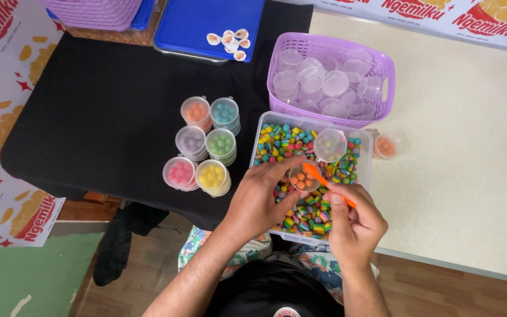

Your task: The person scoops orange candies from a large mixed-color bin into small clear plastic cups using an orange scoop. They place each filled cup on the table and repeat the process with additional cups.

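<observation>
My left hand holds a small clear cup with orange candies in it, above a clear tub of mixed coloured candies. My right hand grips an orange spoon whose tip rests at the cup's mouth. A clear round lid lies on the candies in the tub.
Several small lidded cups of sorted candies stand in stacks on the black cloth to the left. A purple basket of empty cups sits behind the tub. One cup of orange candies stands to the right. A blue tray is at the back.
</observation>
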